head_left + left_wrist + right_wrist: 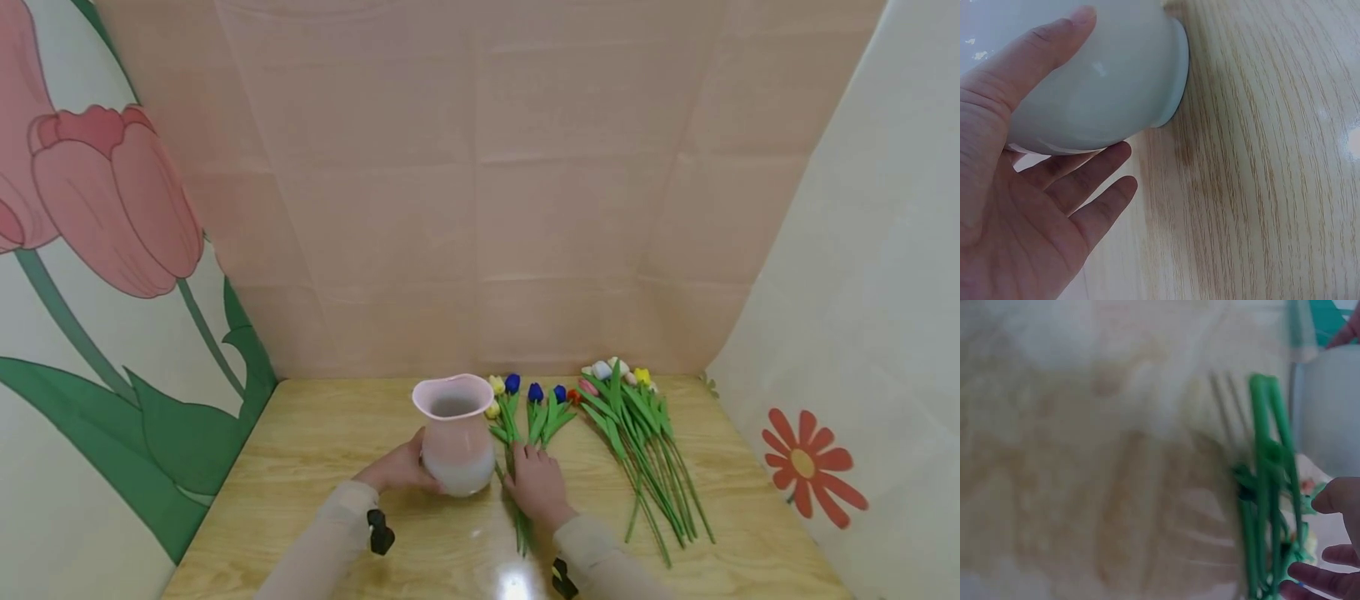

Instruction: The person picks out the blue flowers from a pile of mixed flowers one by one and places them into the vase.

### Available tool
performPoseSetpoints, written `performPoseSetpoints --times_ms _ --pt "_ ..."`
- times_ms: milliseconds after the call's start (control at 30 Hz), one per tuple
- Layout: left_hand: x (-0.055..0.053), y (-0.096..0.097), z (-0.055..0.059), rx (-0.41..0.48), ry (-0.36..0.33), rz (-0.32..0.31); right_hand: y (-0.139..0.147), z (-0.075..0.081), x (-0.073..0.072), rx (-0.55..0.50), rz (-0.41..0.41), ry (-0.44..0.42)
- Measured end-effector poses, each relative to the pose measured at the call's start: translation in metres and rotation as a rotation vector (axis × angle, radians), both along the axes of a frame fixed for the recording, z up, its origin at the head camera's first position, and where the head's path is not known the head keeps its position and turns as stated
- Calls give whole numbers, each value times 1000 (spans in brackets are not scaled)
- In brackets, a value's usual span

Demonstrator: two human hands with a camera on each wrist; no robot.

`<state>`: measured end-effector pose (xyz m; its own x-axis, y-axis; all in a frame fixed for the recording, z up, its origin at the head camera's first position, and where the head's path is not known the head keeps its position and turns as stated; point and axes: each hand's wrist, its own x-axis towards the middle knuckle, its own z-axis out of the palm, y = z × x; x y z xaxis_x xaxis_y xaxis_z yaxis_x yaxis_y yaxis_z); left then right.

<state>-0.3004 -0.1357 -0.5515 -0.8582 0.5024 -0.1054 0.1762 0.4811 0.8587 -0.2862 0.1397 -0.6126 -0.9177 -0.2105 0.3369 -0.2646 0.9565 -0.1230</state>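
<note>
A pink-and-white vase (pixel 459 454) with a flared, wavy rim stands upright on the wooden table. My left hand (pixel 403 467) holds its left side; in the left wrist view the thumb (pixel 1041 53) lies along the glossy wall and the fingers (pixel 1100 169) curve round the other side, near the base. To the right of the vase lies a small group of artificial tulips (pixel 536 408), blue and yellow with green leaves. My right hand (pixel 540 485) is over their stems, its fingers loosely spread beside the green stems (pixel 1266 487) in the right wrist view.
A larger bunch of tulips (pixel 637 425) in white, yellow, pink and red lies farther right, its long stems pointing towards me. A plain pinkish backdrop (pixel 480 208) rises behind the table (pixel 330 417). Flower-printed panels stand at both sides.
</note>
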Motion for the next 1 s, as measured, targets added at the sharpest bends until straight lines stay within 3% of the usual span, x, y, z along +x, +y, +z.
performPoseSetpoints --times_ms 233,600,767,867,1000 --pt "0 0 2 20 8 -6 -6 -10 1 -23 -4 -4" --pt "-2 0 -2 26 10 -7 -12 -9 -9 -144 -111 -90" --pt "-3 0 -6 29 4 -12 -8 -4 -13 -262 -112 -141" --pt "-3 -1 -6 23 8 -13 -1 4 -15 -344 -97 -98" --pt "-4 -1 -6 25 7 -9 12 21 -17 -412 -87 52"
